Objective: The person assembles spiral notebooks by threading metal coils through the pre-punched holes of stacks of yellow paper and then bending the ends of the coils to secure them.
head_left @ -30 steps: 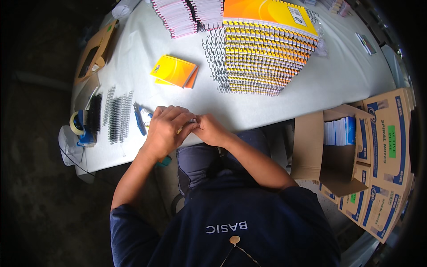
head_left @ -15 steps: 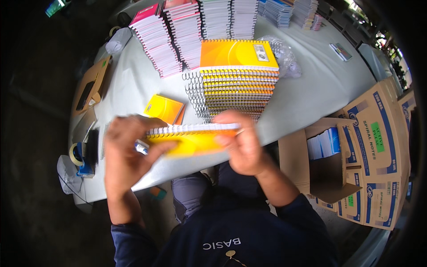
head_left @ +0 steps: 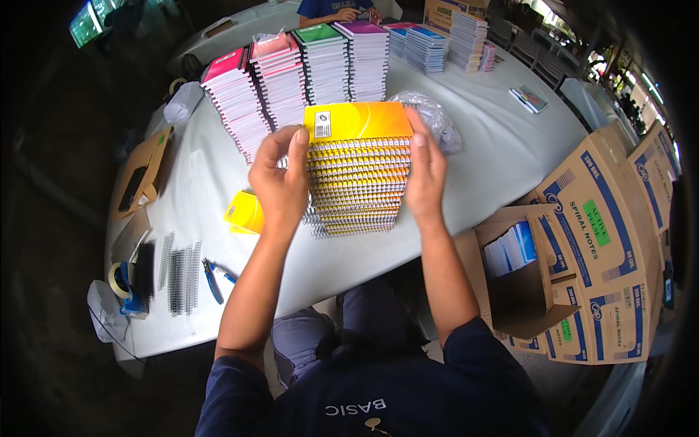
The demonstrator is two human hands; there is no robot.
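Note:
A tall stack of yellow-orange spiral notebooks (head_left: 358, 183) stands on the table in front of me, its wire bindings facing me. The top notebook (head_left: 368, 122) lies with its white label at the left. My left hand (head_left: 282, 171) grips this notebook's left edge, thumb raised along its corner. At the opposite edge, my right hand (head_left: 425, 167) presses with its fingers nearly straight, so the notebook is held between both hands. A small yellow notebook (head_left: 245, 212) lies left of the stack, partly hidden by my left forearm. Blue-handled pliers (head_left: 212, 282) rest nearer to me.
Loose wire coils (head_left: 184, 277) and a tape dispenser (head_left: 125, 288) are at the left. Tall notebook stacks (head_left: 325, 65) and crumpled clear plastic (head_left: 435, 120) stand behind. Right of me are an open carton (head_left: 528, 291) and stacked cartons (head_left: 604, 218). Across the table sits another person (head_left: 338, 10).
The notebook I held tilted in both hands near me is now on top of the stack, my hands at its sides. Pliers and coils hidden before now show. The view has shifted.

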